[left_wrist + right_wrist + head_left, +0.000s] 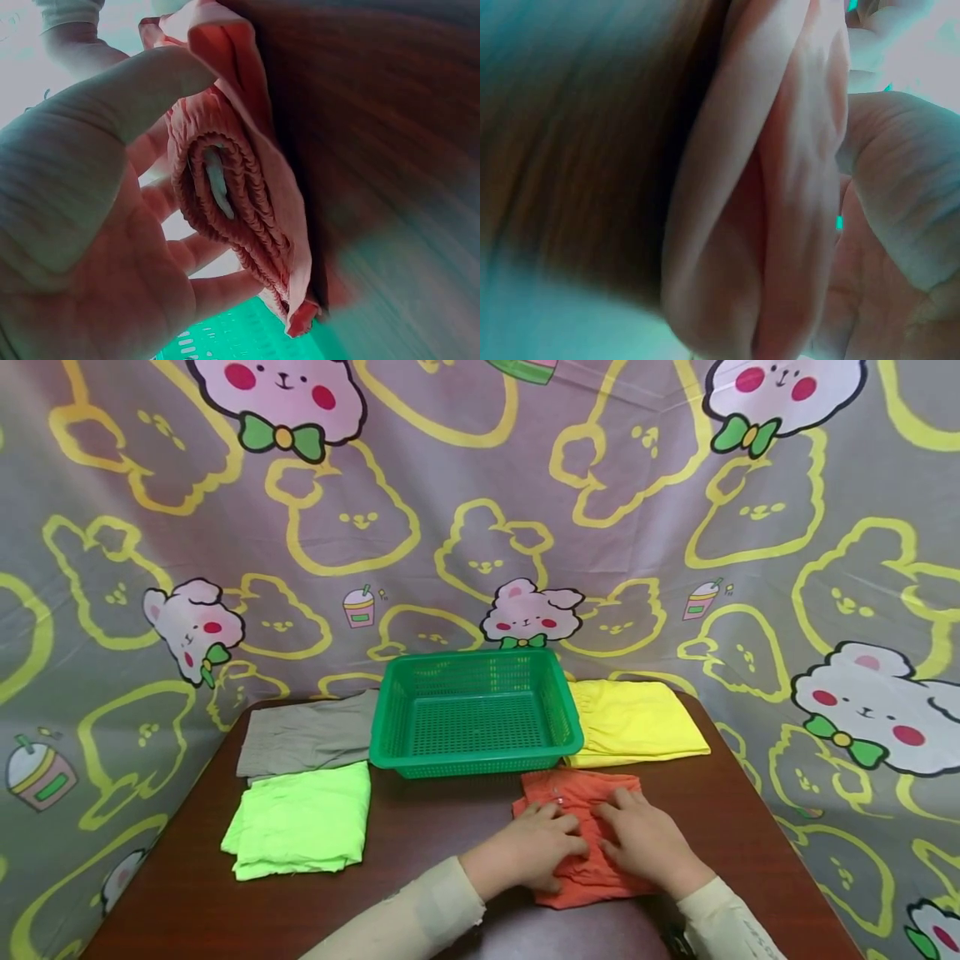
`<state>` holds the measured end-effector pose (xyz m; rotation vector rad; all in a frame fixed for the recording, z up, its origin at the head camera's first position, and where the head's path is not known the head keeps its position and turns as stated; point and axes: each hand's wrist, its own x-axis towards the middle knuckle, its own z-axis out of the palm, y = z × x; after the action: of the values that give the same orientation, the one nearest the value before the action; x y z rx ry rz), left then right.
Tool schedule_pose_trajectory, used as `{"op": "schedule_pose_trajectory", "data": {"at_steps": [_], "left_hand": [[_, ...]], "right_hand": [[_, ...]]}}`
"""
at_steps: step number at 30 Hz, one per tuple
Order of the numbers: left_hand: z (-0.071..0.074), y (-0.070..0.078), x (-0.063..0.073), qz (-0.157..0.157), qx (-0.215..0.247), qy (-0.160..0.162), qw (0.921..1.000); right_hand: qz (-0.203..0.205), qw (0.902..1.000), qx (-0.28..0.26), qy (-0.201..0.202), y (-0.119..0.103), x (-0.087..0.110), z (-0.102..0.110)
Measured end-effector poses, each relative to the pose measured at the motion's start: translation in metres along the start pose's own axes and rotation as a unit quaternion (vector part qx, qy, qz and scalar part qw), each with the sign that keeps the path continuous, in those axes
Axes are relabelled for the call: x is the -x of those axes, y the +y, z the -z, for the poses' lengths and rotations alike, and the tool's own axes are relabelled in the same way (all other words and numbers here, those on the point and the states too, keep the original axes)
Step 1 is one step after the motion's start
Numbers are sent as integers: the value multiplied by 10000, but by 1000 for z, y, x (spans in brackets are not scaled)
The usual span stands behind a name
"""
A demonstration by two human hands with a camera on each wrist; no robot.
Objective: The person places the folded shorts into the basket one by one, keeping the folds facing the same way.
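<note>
A folded orange garment with a gathered elastic edge lies on the table, right of centre. My left hand rests on its left side, fingers spread and slightly bent over the cloth. On its right side rests my right hand, fingertips touching the top. In the left wrist view, the rolled layers of the orange garment show at the edge, with the thumb and fingers against the upper side. The right wrist view shows the smooth folded layers of the orange garment beside the palm; those fingertips are mostly hidden.
A green plastic basket stands at the back middle of the brown table. Yellow folded cloth lies right of it, partly behind the basket's edge. Grey folded cloth and neon-green folded cloth lie on the left. A patterned curtain hangs behind.
</note>
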<state>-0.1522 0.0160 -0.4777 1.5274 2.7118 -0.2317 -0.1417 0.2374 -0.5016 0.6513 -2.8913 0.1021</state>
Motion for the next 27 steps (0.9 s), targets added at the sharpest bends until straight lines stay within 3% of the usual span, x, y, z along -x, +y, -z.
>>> {"op": "schedule_pose_trajectory", "data": {"at_steps": [27], "left_hand": [[-4,-14,21,19,96,-119,9999]], "right_hand": [[136,9998,-79,-93,-24,-15,1]]}}
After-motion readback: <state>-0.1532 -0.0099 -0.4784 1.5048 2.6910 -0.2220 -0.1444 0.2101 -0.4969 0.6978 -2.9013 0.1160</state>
